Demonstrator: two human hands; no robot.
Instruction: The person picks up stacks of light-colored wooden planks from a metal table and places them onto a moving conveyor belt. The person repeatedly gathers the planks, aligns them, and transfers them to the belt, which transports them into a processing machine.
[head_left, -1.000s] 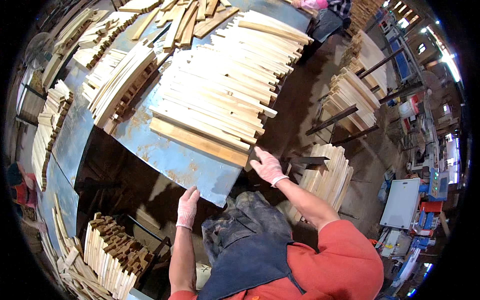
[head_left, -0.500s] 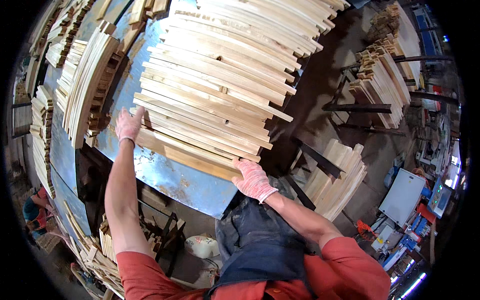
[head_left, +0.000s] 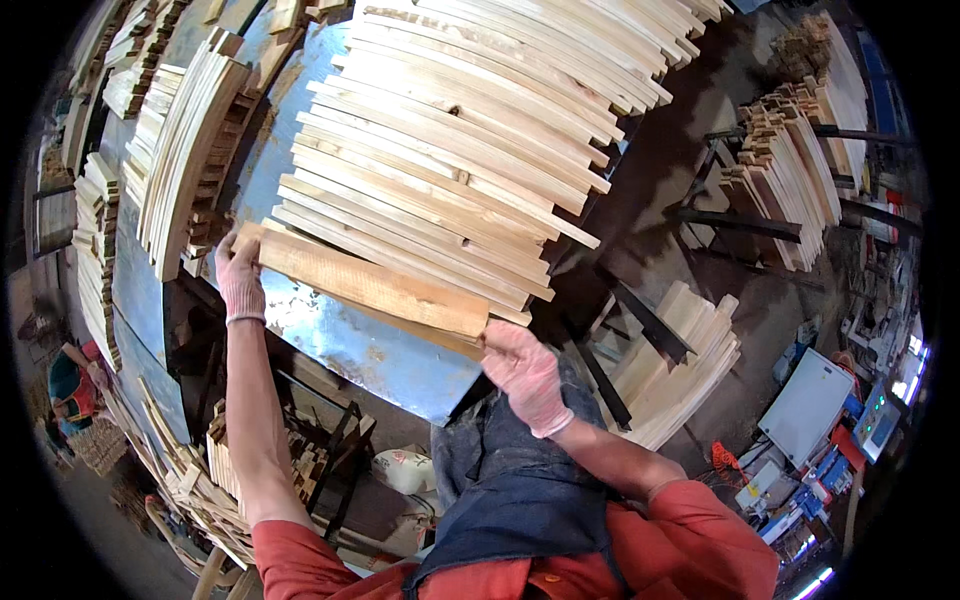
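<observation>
A wooden board is held by its two ends, its broad face turned up, at the near edge of a row of pale wooden strips. At its left end, my left hand, in a pinkish-white work glove, is closed on the wood. My right hand, gloved alike, grips the right end. Below the board, part of another board's edge shows. The strips lie side by side on a blue-grey metal table, whose bare near part shows in front of me.
Stacked strips stand on the table to the left. On the right, more boards lean by dark metal bars, with further stacks behind. A white rounded object sits below the table. Another person is at far left.
Both hands now grip a board at the near edge; it is lifted and tilted, its broad face showing. Before, my hands rested at the ends of the nearest strips. The view has shifted slightly.
</observation>
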